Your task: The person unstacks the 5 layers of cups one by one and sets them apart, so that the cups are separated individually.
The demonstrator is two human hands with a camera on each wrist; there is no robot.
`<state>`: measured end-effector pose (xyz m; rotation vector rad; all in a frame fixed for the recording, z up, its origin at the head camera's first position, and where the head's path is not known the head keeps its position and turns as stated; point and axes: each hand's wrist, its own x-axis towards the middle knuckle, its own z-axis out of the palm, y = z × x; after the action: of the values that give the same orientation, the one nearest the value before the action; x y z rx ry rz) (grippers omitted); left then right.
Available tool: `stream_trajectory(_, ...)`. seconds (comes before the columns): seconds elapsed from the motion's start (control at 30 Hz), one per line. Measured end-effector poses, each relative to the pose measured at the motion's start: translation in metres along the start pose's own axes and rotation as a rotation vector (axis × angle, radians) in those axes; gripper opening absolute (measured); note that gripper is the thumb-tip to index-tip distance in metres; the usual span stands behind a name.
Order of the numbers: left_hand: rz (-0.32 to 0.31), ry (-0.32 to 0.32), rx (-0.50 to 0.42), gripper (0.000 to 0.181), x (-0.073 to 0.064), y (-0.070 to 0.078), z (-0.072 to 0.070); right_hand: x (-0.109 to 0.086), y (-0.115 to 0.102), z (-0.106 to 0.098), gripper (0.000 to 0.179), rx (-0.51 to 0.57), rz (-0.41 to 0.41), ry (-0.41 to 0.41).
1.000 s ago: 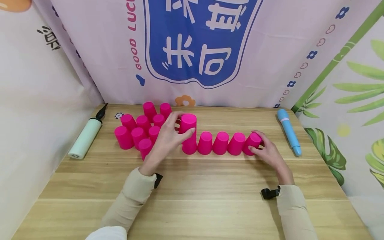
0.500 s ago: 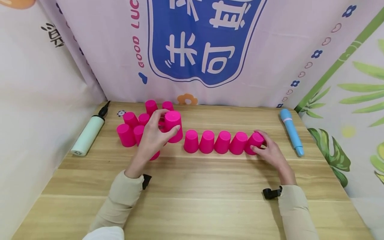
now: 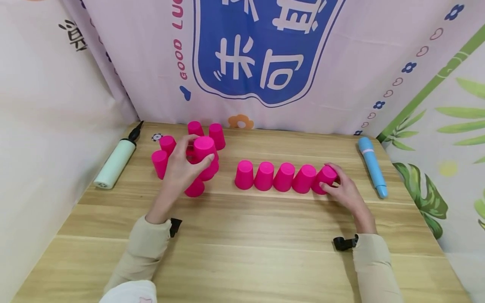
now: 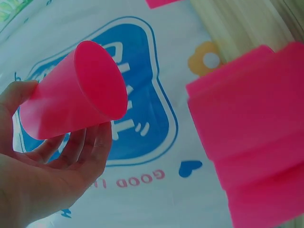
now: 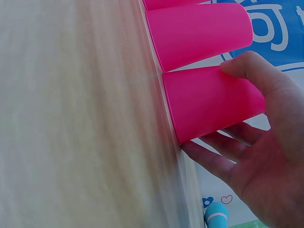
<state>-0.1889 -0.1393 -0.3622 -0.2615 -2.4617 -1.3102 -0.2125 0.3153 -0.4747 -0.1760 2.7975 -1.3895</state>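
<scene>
My left hand (image 3: 182, 163) grips a pink cup (image 4: 71, 92) by its sides, mouth down, raised over the left cluster of cups; its open rim shows in the left wrist view. Below and around it several upside-down pink cups stand, among them a front cup (image 3: 195, 188) and a back cup (image 3: 217, 136); some are partly hidden by the hand. To the right, several cups stand upside down in a row, starting with a cup (image 3: 244, 175) at the left. My right hand (image 3: 346, 191) holds the rightmost cup (image 5: 211, 104) of that row, thumb on one side and fingers on the other.
A mint-green hand pump (image 3: 115, 164) with a black nozzle lies at the table's left edge. On the right lies a blue pen-like stick (image 3: 372, 166). A printed cloth (image 3: 151, 63) hangs behind the wooden table (image 3: 265, 244).
My left hand has moved left from the row with the pink cup, uncovering the row's leftmost cup, and is now over the cluster. The right hand stays on its cup.
</scene>
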Motion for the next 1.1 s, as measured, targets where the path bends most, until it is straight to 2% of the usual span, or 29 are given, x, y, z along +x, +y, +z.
stream_trajectory(0.33, -0.094, 0.031, -0.033, 0.063, -0.007, -0.017, -0.025, 0.0, 0.001, 0.001, 0.069, 0.005, -0.018, 0.005)
stream_trajectory(0.67, -0.184, 0.05, 0.023, 0.067, -0.018, -0.033, -0.052, 0.0, -0.001, 0.001, 0.068, 0.01, -0.021, 0.006)
stream_trajectory(0.87, -0.188, 0.059, 0.03, 0.063, -0.022, -0.044, -0.064, -0.001, -0.001, -0.002, 0.068, -0.005, -0.015, 0.016)
stream_trajectory(1.1, -0.216, 0.043, 0.089, 0.063, -0.027, -0.057, -0.069, -0.001, -0.002, -0.001, 0.069, 0.01, -0.021, 0.002)
